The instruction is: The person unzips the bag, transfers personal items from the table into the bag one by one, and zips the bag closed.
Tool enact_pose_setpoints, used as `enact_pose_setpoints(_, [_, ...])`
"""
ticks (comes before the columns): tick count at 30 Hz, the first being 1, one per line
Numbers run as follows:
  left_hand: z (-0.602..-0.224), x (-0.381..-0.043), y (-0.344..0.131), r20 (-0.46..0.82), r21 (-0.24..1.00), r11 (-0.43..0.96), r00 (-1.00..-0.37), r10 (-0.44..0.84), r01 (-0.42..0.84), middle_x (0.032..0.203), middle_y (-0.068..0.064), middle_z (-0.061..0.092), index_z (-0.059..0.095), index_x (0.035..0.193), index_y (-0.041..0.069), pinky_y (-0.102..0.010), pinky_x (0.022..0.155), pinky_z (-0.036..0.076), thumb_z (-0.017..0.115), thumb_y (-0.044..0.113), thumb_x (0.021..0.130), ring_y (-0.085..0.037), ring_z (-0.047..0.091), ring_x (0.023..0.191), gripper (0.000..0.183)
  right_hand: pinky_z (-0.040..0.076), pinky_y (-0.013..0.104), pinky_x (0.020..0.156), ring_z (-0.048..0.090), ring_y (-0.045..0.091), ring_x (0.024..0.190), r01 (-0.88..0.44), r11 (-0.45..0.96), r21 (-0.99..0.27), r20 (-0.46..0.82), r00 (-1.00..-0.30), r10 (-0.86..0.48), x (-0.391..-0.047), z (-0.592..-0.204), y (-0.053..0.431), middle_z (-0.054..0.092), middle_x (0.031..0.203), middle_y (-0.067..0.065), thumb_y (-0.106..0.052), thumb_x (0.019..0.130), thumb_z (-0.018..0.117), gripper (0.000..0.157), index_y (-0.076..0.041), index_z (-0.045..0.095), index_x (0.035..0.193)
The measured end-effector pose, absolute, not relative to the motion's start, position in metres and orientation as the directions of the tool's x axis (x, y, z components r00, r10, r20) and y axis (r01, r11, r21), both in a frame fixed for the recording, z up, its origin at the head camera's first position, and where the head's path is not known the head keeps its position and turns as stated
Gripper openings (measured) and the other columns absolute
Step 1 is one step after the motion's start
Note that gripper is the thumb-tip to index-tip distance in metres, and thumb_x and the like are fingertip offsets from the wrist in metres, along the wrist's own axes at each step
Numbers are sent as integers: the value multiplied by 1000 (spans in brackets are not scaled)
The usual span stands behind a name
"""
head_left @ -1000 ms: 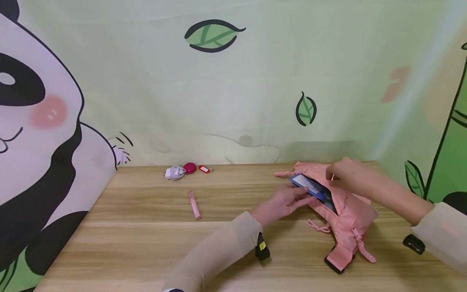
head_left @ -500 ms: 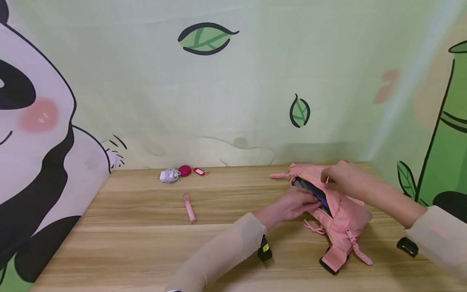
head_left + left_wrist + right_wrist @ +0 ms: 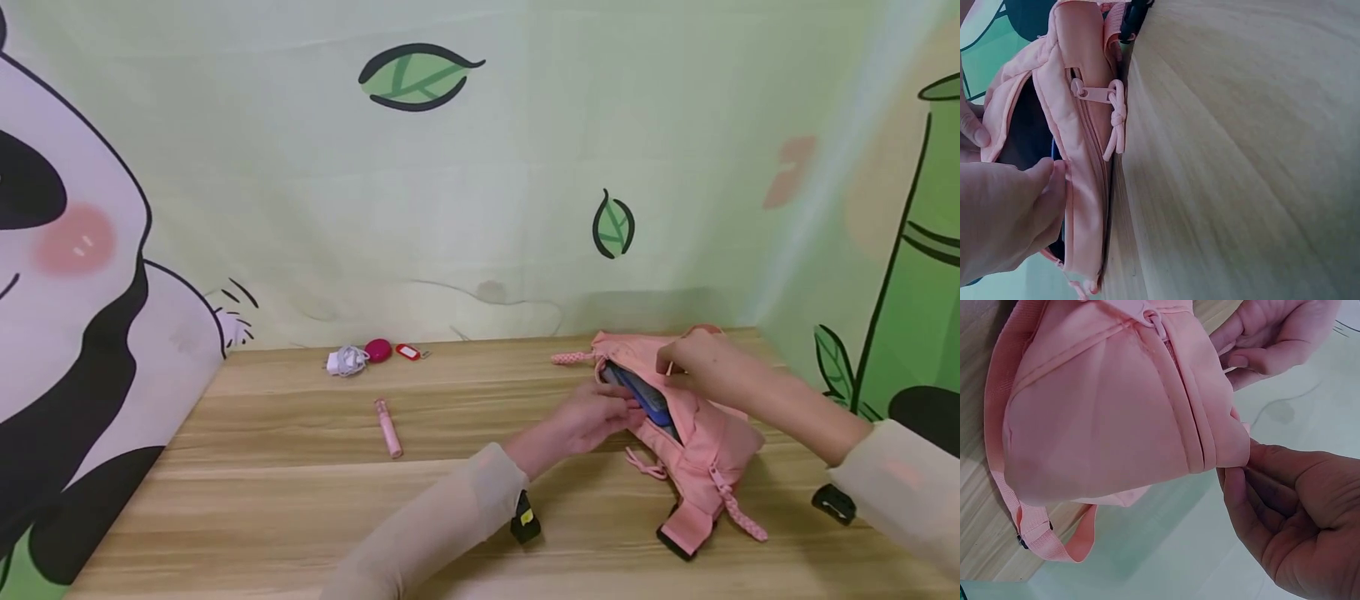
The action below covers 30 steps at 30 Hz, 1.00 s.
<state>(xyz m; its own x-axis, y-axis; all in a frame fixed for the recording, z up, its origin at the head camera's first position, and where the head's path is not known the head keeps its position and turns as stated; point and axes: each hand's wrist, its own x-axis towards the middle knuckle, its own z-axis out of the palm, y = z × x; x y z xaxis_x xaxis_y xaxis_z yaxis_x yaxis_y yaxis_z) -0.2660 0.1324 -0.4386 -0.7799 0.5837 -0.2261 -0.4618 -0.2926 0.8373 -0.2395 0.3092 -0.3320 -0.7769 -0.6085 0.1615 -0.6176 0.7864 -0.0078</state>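
Observation:
A pink sling bag [image 3: 723, 433] lies on the table at the right, its zipped opening spread toward the left. Inside the opening shows a flat, blue-edged item [image 3: 651, 404], mostly hidden by the fabric. My left hand [image 3: 592, 414] is at the near lip of the opening, fingers loosely bent and fingertips right at the rim. In the left wrist view, those fingertips overlap the rim beside a sliver of blue. My right hand [image 3: 1304, 509] pinches the opposite fabric edge between thumb and fingers and holds it up.
At the back left lie a white charger with coiled cable [image 3: 348, 361], a dark pink round case [image 3: 378, 350] and a red key tag [image 3: 408, 352]. A pink tube [image 3: 388, 428] lies nearer. The bag's strap and black buckle [image 3: 677, 543] extend forward; a printed cloth hangs behind.
The flat blue item, which stuck out of the opening held by the left hand, has gone down into the bag. The left hand has drawn back slightly. The right hand keeps its hold.

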Motion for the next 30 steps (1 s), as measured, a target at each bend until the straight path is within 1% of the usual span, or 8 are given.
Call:
enact_pose_setpoints(8, [-439,-268,121,-246,826,-276,-755,607,-491,131,-34,43,32,137,-18,-40,103,39,33,-8,97,-40,46,123,41,44,45,79,62,10,64,-620,785,-16,171,-775,-608,-239,-332,310,66,70,-6,-6,75,77,12,-13,68,77])
enact_pose_setpoints(13, [-444,-272,113,-240,828,-257,-730,640,-498,132,-32,46,35,137,-14,-40,103,39,32,-6,97,-40,46,124,41,49,33,68,60,6,66,-606,793,-60,73,-795,-602,-239,-332,307,66,72,-8,-11,79,74,7,-14,70,84])
enact_pose_setpoints(15, [-445,-275,107,-225,840,-259,-740,634,-477,134,-32,44,37,136,-14,-41,103,39,32,-6,96,-39,46,125,41,49,28,62,59,5,68,-617,779,-111,4,-785,-620,-240,-335,306,66,75,-8,-12,83,71,7,-12,72,90])
enact_pose_setpoints(20, [-439,-285,87,-172,909,-244,-839,517,-337,132,-32,45,44,128,-15,-46,101,41,36,-4,95,-44,48,120,36,50,27,67,62,11,80,-637,737,-226,-71,-743,-665,-246,-347,307,69,89,-1,-6,87,65,15,-9,73,100])
enact_pose_setpoints(23, [-438,-292,78,-94,983,-101,-901,424,-151,126,-28,50,51,121,-13,-47,95,46,41,-7,92,-44,53,112,31,51,40,78,61,27,97,-646,737,-196,-37,-747,-664,-250,-355,309,65,107,10,-11,86,68,24,-8,68,110])
enact_pose_setpoints(25, [-439,-298,75,-26,996,87,-923,384,8,124,-24,54,54,120,-9,-42,89,50,46,-5,91,-38,57,108,30,44,52,91,52,39,113,-640,753,-155,-29,-759,-651,-255,-362,310,56,123,20,-21,85,70,43,-5,59,123])
enact_pose_setpoints(28, [-442,-308,74,50,903,378,-926,375,202,126,-16,57,55,124,-2,-34,84,52,53,0,91,-29,58,109,33,29,65,100,29,52,129,-614,782,-104,-68,-780,-622,-266,-375,312,31,144,31,-42,83,70,79,0,37,141])
enact_pose_setpoints(30, [-442,-315,77,94,801,514,-912,398,307,128,-13,57,53,129,0,-31,84,50,55,1,90,-25,57,111,38,20,69,101,15,55,134,-576,807,-129,-129,-797,-590,-273,-385,313,18,149,32,-51,81,67,93,0,24,146])
